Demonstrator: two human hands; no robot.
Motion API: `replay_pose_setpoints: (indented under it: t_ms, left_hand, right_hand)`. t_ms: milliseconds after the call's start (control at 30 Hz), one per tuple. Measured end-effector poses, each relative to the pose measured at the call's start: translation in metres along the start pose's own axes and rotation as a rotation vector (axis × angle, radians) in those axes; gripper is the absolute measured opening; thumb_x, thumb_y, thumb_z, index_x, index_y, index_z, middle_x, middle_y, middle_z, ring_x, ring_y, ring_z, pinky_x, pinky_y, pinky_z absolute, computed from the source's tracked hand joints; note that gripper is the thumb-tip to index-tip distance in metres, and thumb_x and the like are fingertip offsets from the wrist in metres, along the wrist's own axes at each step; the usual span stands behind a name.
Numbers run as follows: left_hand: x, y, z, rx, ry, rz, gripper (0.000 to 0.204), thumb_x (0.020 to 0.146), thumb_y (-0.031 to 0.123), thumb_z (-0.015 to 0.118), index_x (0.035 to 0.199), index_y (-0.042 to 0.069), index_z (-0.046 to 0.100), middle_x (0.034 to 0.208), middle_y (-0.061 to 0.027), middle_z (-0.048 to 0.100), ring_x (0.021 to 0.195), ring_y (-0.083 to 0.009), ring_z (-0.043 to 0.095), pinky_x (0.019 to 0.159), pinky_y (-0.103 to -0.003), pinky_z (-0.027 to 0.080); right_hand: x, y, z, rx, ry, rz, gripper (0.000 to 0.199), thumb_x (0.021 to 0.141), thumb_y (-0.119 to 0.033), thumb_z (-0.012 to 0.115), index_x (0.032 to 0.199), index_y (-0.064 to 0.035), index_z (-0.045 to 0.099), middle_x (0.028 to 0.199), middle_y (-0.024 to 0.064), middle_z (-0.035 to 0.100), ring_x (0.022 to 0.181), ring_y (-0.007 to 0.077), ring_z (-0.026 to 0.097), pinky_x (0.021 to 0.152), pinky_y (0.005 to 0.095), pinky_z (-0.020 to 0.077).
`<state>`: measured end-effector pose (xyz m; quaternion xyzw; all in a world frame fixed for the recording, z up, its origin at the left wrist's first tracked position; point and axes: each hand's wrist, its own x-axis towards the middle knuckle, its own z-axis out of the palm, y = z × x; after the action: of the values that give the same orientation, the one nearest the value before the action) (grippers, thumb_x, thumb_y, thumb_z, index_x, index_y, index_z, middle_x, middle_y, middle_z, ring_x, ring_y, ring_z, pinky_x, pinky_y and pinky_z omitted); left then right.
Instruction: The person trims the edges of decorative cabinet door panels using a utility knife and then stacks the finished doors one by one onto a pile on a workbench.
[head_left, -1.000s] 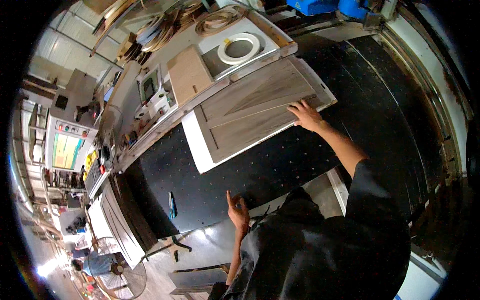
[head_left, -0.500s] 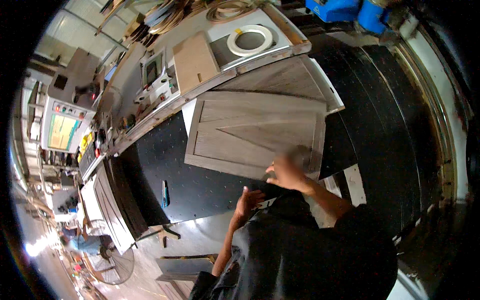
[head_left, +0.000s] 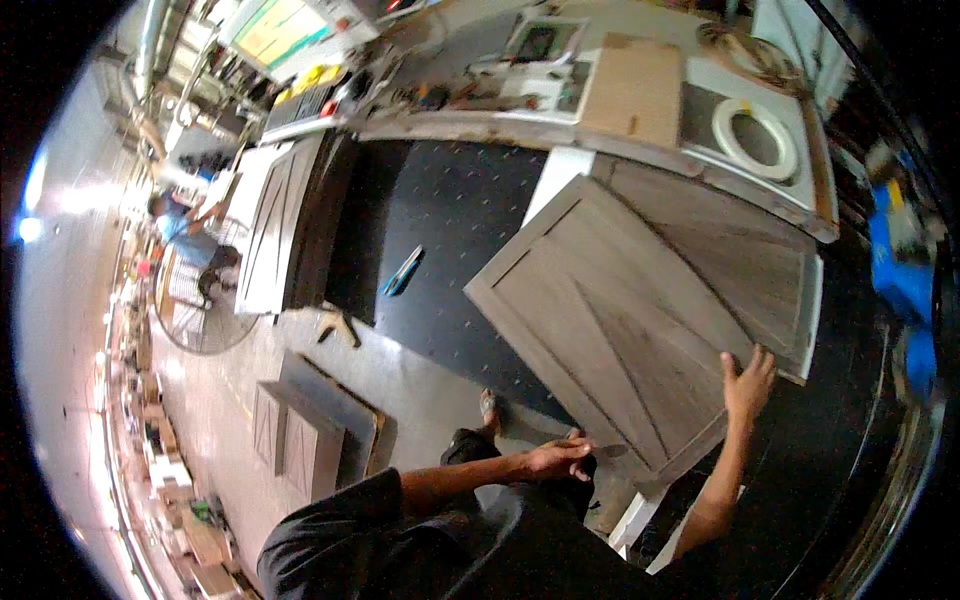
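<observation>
A grey-brown wood-grain panel with a raised frame and slanting strips lies askew over a second, similar panel. My right hand rests on the upper panel's right edge, fingers spread and nothing gripped. By that panel's near edge, my left hand is closed on a thin, flat, blade-like piece. That piece is small and blurred, so its kind does not show. A blue utility knife lies on the black work surface, left of the panels.
Beyond the panels stands a bench with a plain tan board, a white tape roll and a screen. Stacked panels sit at left. More panels stand on the floor. A person is far left beside a fan.
My view has swung left. My right hand has gone from above the near edge to the panel's right edge. My left hand, earlier open, is now closed at the near edge.
</observation>
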<state>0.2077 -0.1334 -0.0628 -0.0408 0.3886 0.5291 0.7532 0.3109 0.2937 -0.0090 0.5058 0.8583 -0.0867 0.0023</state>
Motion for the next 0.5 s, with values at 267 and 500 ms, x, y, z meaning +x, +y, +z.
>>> replay_pose_setpoints:
  t_ms: [267, 500]
  left_hand:
    - [-0.041, -0.015, -0.062, 0.415, 0.000, 0.292, 0.055, 0.102, 0.039, 0.076, 0.143, 0.004, 0.063, 0.131, -0.0045, 0.071, 0.122, -0.0195, 0.061, 0.107, -0.039, 0.048]
    - [-0.138, -0.020, -0.112, 0.349, -0.118, 0.669, 0.045, 0.103, 0.034, 0.075, 0.133, 0.002, 0.067, 0.119, -0.0028, 0.073, 0.105, -0.0135, 0.064, 0.096, -0.035, 0.052]
  right_hand:
    - [-0.053, -0.018, -0.026, 0.290, -0.307, 0.175, 0.092, 0.100, -0.078, 0.045, 0.140, 0.0030, 0.064, 0.140, 0.0274, 0.062, 0.126, 0.0448, 0.060, 0.104, 0.0510, 0.0460]
    - [-0.183, -0.095, -0.024, 0.414, 0.098, 0.299, 0.096, 0.100, -0.079, 0.044, 0.134, 0.0074, 0.068, 0.131, 0.0273, 0.070, 0.122, 0.0417, 0.064, 0.106, 0.0482, 0.0469]
